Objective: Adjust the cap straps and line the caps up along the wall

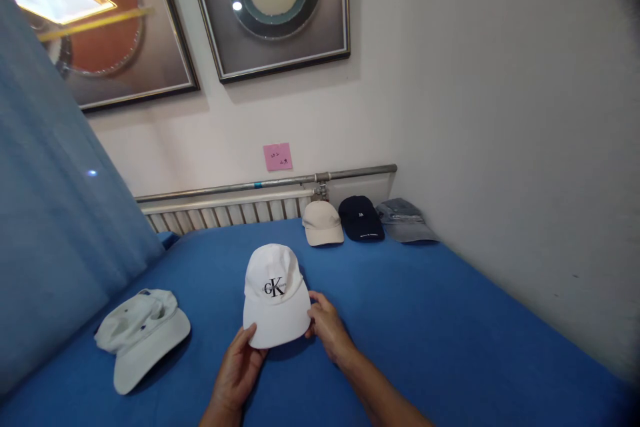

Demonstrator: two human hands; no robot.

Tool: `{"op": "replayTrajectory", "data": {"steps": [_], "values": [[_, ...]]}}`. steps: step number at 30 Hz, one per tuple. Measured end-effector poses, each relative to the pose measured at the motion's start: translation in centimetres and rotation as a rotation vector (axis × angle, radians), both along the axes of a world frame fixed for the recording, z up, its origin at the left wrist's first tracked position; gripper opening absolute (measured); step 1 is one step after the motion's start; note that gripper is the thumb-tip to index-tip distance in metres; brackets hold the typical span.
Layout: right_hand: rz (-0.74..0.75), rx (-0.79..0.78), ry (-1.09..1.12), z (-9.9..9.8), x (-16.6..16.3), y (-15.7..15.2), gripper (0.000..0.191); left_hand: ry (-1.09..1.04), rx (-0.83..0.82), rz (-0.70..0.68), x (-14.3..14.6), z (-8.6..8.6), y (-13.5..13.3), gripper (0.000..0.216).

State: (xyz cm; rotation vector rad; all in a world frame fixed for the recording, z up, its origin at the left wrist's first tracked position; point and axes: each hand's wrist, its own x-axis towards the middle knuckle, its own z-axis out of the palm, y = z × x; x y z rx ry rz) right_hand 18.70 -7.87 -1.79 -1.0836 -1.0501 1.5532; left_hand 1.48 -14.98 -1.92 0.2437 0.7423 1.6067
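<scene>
A white baseball cap (277, 307) with dark letters on its front is held over the blue-covered surface, its brim towards me. My left hand (240, 367) grips the left front of the brim, thumb on top and fingers beneath. On the other side, my right hand (325, 323) is closed on the cap's right edge, where brim and crown meet. To the left lies a pale, mint-white cap (145, 333) with a crumpled crown and its brim pointing to the front.
Along the back stand a beige cap (323, 223), a dark navy cap (361, 219) and a grey-blue cap (405, 220) by the right wall. Behind them run a metal pipe (350, 174) and a radiator (215, 212). A blue curtain (55, 213) hangs at left.
</scene>
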Motion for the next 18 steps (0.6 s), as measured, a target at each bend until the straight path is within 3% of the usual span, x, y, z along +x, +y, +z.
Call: {"op": "replayTrajectory", "data": {"steps": [18], "values": [[0.008, -0.030, -0.007, -0.49, -0.18, 0.45, 0.060, 0.016, 0.003, 0.009, 0.32, 0.46, -0.09, 0.051]]}}
